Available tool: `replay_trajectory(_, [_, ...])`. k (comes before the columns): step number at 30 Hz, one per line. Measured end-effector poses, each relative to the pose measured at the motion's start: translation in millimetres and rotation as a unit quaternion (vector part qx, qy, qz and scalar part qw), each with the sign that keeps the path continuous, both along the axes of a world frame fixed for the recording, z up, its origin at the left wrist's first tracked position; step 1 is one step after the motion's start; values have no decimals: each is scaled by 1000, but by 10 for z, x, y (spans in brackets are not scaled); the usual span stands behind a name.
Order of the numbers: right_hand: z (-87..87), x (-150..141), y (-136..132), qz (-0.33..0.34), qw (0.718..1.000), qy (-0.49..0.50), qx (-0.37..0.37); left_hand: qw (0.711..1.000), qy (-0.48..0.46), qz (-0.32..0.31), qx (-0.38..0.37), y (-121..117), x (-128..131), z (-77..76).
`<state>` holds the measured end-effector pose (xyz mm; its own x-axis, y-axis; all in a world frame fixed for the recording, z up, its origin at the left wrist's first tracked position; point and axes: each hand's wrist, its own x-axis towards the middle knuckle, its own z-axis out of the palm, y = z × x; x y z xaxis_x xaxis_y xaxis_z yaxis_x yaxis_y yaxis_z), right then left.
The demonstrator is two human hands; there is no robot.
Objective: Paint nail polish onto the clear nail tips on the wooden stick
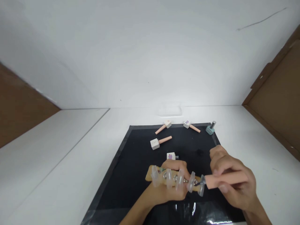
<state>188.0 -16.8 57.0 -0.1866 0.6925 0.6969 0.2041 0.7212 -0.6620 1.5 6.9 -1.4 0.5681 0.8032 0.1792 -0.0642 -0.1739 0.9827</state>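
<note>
My left hand [170,193] is closed around a yellowish nail-tip stand [149,173], held level above the black mat. Several clear false nails [169,178] stand in a row along it, with round silvery studs between them. My right hand [247,189] grips a nail polish brush [225,179] by its pink cap. The dark brush end points left and meets the false nails at the right end of the row; whether it touches one I cannot tell. Just beyond my left hand lies a white polish bottle [171,156] with a purple flower mark, its bare neck facing right.
Three white bottles with pink caps, a near one [154,144], a far left one [167,124] and a far middle one [187,124], lie on the black mat [122,165]. A green bottle [210,130] rests at its far right corner. Brown cardboard [276,90] borders the right side.
</note>
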Motion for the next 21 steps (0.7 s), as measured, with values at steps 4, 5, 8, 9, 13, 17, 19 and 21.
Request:
replay_trajectory(4, [-3, 5, -2, 11, 1000, -28, 0, 999, -13, -7, 52, 17, 26, 21])
replay_trajectory(5, [-14, 9, -6, 0, 999, -35, 0, 998, -14, -8, 62, 17, 30, 15])
replay_trajectory(8, [-52, 25, -21, -29, 999, -35, -13, 998, -25, -2, 64, 10, 36, -20])
replay_trajectory(9, [-62, 30, -24, -23, 999, -27, -17, 998, -32, 0, 58, 9, 37, -30])
replay_trajectory(13, [-68, 39, -16, 29, 999, -30, -20, 998, -22, 1, 63, 15, 46, -32])
replay_trajectory(17, [-62, 36, -8, -27, 997, -65, -7, 997, -33, -4, 64, 28, 49, -45])
replay_trajectory(19, [-60, 33, -6, -17, 998, -52, 5, 998, -36, -14, 56, 38, 50, -65])
replay_trajectory(21, [-56, 28, -1, 16, 999, -43, 11, 998, -39, -29, 43, 50, 54, -77])
